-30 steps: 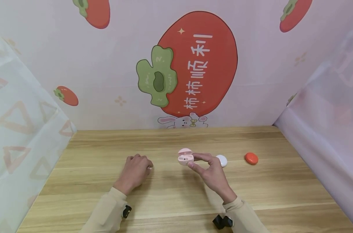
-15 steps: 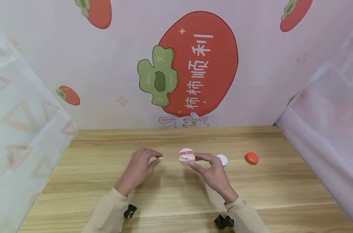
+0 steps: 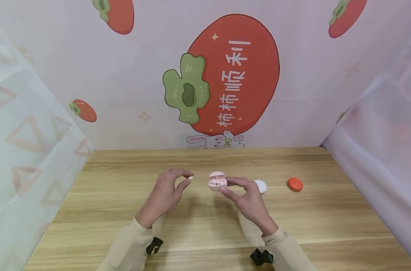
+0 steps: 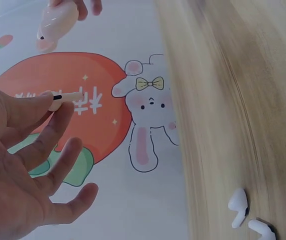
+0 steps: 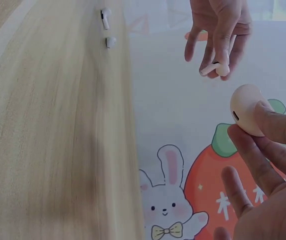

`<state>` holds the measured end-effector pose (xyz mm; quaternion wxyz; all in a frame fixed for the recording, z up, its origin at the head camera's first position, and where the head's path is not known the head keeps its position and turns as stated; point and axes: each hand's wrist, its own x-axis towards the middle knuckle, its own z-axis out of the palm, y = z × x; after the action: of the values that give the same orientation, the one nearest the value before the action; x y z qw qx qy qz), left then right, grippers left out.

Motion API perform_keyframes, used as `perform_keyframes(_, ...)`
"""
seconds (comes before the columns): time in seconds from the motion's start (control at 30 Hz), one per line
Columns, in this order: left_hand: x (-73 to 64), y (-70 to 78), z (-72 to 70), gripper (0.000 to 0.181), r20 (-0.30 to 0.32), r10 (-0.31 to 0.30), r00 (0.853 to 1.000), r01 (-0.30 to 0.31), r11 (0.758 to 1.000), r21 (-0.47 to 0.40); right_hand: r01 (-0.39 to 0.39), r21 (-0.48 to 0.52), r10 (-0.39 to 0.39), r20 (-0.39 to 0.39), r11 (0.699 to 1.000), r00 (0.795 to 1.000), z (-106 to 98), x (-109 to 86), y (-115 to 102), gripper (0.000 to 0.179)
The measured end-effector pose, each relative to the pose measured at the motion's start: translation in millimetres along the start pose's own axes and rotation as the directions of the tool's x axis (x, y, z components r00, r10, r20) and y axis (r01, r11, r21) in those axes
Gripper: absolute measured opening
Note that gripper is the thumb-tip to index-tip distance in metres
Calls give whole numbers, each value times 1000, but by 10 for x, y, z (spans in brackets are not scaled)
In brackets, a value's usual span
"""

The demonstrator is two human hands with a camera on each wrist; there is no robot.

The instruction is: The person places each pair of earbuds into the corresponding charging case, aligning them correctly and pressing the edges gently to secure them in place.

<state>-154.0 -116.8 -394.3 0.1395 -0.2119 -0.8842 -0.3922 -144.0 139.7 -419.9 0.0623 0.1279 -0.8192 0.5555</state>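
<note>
Between thumb and index finger, my left hand [image 3: 165,192] pinches a pale pink earbud [image 4: 63,99], held in the air with its stem pointing away from the fingertips. My right hand [image 3: 248,201] grips a small rounded pink earbud case [image 3: 217,184] by its side, off the table. The case's lid stands raised; a small dark spot shows inside, but whether an earbud sits there I cannot tell. A short gap separates the earbud from the case. On the table lie two white earbuds [image 4: 238,204], seen in both wrist views; the head view does not show them.
To the right, a white round case [image 3: 260,186] lies on the wooden table [image 3: 205,241], partly behind my right hand. Farther right is an orange-red round case [image 3: 295,184]. A printed cloth wall [image 3: 134,75] closes off the back, with cloth on both sides.
My left hand has risen from the table and moved right toward the case, bringing the earbud with it. The right hand has kept the case at nearly the same place.
</note>
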Motion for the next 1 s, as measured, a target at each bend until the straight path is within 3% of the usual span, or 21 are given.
perform_keyframes(0.33, 55, 30, -25, 11, 7, -26, 1000, 27, 989, -142, 17, -4, -17, -2, 1000, 1000, 12, 24, -2, 29)
perform_keyframes(0.63, 109, 133, -33, 12, 23, -22, 999, 28, 955, -294, 32, 3, -32, 8, 999, 999, 41, 52, 8, 28)
perform_keyframes(1.0, 171, 281, 14, 12, 71, -19, 997, 44, 932, -360, 83, -16, -83, 23, 996, 996, 60, 63, 15, 28)
